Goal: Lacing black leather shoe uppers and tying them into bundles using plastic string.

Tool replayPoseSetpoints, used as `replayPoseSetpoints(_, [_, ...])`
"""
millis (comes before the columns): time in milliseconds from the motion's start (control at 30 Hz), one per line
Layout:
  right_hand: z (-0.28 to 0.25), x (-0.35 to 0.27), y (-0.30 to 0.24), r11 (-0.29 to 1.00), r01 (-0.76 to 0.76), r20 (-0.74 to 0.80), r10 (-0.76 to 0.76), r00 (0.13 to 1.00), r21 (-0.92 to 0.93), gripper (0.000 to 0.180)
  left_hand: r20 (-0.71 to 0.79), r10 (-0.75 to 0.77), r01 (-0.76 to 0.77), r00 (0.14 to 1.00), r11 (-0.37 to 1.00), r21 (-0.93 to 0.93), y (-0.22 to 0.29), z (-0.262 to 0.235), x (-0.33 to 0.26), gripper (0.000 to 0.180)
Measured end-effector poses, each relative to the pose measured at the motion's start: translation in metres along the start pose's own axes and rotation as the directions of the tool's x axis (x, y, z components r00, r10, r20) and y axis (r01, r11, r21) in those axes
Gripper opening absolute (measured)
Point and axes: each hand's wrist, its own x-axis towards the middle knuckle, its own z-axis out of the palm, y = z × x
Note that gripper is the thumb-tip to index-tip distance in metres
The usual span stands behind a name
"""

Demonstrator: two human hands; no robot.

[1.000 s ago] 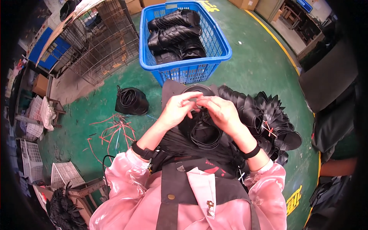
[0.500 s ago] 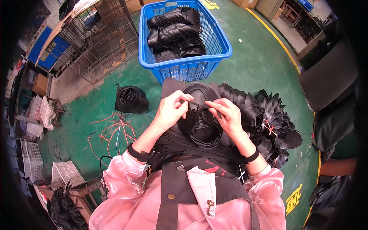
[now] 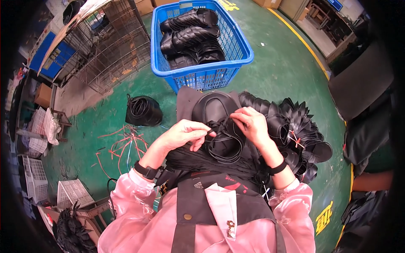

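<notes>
Black shoe upper (image 3: 213, 107) sits at the centre of the frame, toe toward the top, its round collar facing the lower edge. Its black laces (image 3: 220, 128) merge into the dark leather, so their loops and ends are hard to trace. The left hand (image 3: 185, 134), at its left side, has thumb and forefinger pinched together on a dark strand of lace. The right hand (image 3: 252, 124), on the other side, is half curled with thumb and forefinger close together near the upper's edge; whether a lace is between them I cannot tell. Black strands (image 3: 194, 158) below the collar partly vanish behind the left hand and the apron (image 3: 198, 202).

Bundled uppers (image 3: 291, 126) crowd the area right of the right hand, some cut off by the forearm. A blue basket (image 3: 202, 72) holding more uppers stands beyond the toe at top centre. Left of centre are another upper (image 3: 144, 111) and loose red strings (image 3: 128, 141). Bare green floor (image 3: 274, 71) opens at upper right, edged by a yellow line (image 3: 300, 39); a wire cage (image 3: 112, 50) bounds the upper left.
</notes>
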Motion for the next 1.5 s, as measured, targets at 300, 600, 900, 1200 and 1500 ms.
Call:
replayPoseSetpoints(300, [0.038, 0.002, -0.024, 0.799, -0.177, -0.101, 0.284, 0.953, 0.575, 0.014, -0.316, 0.193, -0.09, 0.929, 0.946, 0.312, -0.023, 0.024, 0.023, 0.04])
replayPoseSetpoints(600, [0.021, 0.006, -0.032, 0.154, -0.597, 0.47, 0.477, 0.742, 0.787, 0.008, -0.123, 0.665, -0.199, 0.736, 0.386, 0.901, -0.02, 0.036, 0.023, 0.04])
replayPoseSetpoints(900, [0.016, 0.012, -0.027, 0.055, -0.713, 0.657, 0.345, 0.67, 0.699, 0.007, -0.204, 0.726, -0.199, 0.656, 0.427, 0.882, -0.011, 0.036, 0.028, 0.017])
replayPoseSetpoints(1200, [0.025, 0.004, -0.015, 0.239, -0.551, 0.381, 0.508, 0.773, 0.8, 0.003, -0.228, 0.695, -0.162, 0.682, 0.448, 0.879, 0.0, 0.041, 0.011, 0.012])
replayPoseSetpoints(1500, [0.026, -0.007, -0.002, 0.297, -0.517, 0.282, 0.575, 0.768, 0.803, 0.012, -0.327, 0.429, -0.033, 0.842, 0.645, 0.763, -0.014, 0.04, -0.006, 0.034])
